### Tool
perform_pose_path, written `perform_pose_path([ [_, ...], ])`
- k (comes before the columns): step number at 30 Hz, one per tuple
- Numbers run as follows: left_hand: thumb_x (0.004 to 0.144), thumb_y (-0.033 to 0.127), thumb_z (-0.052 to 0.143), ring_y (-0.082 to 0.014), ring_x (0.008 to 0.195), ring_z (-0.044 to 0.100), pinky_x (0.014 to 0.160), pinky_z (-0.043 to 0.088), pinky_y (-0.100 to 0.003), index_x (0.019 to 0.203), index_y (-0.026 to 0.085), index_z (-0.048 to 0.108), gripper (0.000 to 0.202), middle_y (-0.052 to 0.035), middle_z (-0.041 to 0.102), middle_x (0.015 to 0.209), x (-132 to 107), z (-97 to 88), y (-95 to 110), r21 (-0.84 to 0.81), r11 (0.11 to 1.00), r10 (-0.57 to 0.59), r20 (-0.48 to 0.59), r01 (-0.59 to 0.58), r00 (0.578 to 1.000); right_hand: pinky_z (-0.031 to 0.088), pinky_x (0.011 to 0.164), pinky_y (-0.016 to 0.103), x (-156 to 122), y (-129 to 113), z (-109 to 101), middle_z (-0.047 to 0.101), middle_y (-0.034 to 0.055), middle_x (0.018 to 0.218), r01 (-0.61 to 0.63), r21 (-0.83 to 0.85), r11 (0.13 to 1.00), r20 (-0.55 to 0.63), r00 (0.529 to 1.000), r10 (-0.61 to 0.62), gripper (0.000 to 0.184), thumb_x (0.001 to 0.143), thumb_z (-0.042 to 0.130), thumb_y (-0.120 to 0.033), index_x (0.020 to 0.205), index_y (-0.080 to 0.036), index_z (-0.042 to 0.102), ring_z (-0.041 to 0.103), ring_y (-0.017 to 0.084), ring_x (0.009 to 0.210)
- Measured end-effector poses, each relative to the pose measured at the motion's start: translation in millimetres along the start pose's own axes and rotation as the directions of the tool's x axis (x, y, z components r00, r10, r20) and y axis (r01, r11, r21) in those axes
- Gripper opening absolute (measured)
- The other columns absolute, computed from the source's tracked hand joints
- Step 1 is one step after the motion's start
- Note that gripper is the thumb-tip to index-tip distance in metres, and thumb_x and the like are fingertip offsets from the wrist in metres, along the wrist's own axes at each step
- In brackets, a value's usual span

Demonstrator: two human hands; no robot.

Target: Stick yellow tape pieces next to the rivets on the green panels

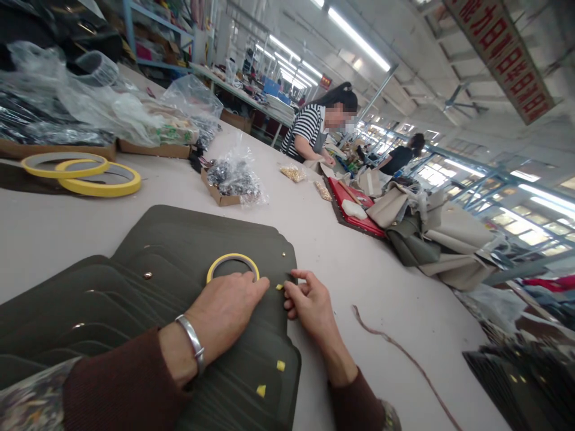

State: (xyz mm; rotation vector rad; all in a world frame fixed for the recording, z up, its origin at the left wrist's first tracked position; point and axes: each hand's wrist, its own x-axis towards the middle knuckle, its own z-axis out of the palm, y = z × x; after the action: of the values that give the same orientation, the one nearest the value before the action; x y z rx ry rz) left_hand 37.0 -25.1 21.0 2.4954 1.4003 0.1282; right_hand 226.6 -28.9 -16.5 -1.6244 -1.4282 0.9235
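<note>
My left hand [229,308], with a silver bangle at the wrist, is closed over the near side of a roll of yellow tape [232,257]. Its fingertips are hidden under the hand. Beneath it lie stacked, overlapping dark green panels [197,230] with small metal studs. At their right edge my right hand [312,299] has its fingers curled, thumb and fingertips at a small piece of yellow tape [279,287]. Two more yellow tape pieces, one upper [281,365] and one lower [261,391], stick to the panels nearer me.
Two yellow tape rolls [101,189] overlap at the left. Ahead stands a small box of plastic-wrapped parts [222,196]. A brown cord [404,353] lies at the right, near more dark panels [516,389]. A person in stripes [308,129] works across the table beside beige pieces.
</note>
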Motion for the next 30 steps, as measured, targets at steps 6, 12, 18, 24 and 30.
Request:
perform_pose_path([
  [6,0.092,0.01,0.038,-0.028,0.085,0.068,0.072,0.054,-0.042,0.096,0.02,0.059,0.024,-0.0078,0.068,0.092,0,-0.7,0,0.014,1.0,0.009,0.002,-0.009,1.0,0.048,0.06,0.025,-7,2,-1,0.069,0.0022,0.067,0.193,-0.143,0.971,0.026,0.981,-0.191,0.017,0.085,0.062,-0.03,0.079,-0.018,0.071,0.063,0.015,0.062],
  [12,0.095,0.016,0.039,-0.0255,0.087,0.066,0.074,0.052,-0.039,0.095,0.02,0.058,0.02,-0.0069,0.067,0.093,-1,-2.8,-2,-0.037,0.999,0.028,-0.005,-0.028,1.0,0.043,0.062,0.025,-4,-8,9,0.071,0.0022,0.07,0.305,-0.381,0.873,0.009,0.945,-0.326,0.016,0.083,0.06,-0.02,0.077,-0.018,0.075,0.061,0.015,0.063],
  [18,0.098,0.02,0.036,-0.021,0.084,0.064,0.072,0.049,-0.033,0.097,0.021,0.057,0.021,-0.0044,0.067,0.094,2,-6.6,-8,-0.1,0.993,-0.067,-0.131,0.054,0.989,0.039,0.051,0.021,-8,-17,-16,0.068,-0.0012,0.062,0.15,-0.25,0.956,0.359,0.932,-0.052,0.015,0.08,0.063,-0.022,0.076,-0.018,0.077,0.055,0.011,0.054],
  [24,0.098,0.024,0.039,-0.0179,0.087,0.068,0.075,0.049,-0.028,0.11,0.024,0.057,0.022,-0.0019,0.071,0.101,1,3.5,-6,-0.234,0.959,0.104,-0.238,-0.161,0.966,0.048,0.058,0.024,-7,-13,-21,0.071,0.0025,0.076,0.163,0.045,0.986,0.097,0.981,-0.167,0.018,0.082,0.065,-0.028,0.093,-0.017,0.074,0.061,0.014,0.064],
  [30,0.098,0.026,0.039,-0.0208,0.09,0.072,0.07,0.052,-0.028,0.13,0.024,0.046,0.033,-0.0051,0.073,0.106,-1,6.2,-2,-0.239,0.958,0.105,-0.223,-0.158,0.969,0.051,0.072,0.027,-15,-25,-12,0.072,0.0049,0.088,0.501,-0.011,0.865,0.111,0.861,-0.497,0.014,0.086,0.062,-0.019,0.095,-0.019,0.072,0.064,0.015,0.076],
])
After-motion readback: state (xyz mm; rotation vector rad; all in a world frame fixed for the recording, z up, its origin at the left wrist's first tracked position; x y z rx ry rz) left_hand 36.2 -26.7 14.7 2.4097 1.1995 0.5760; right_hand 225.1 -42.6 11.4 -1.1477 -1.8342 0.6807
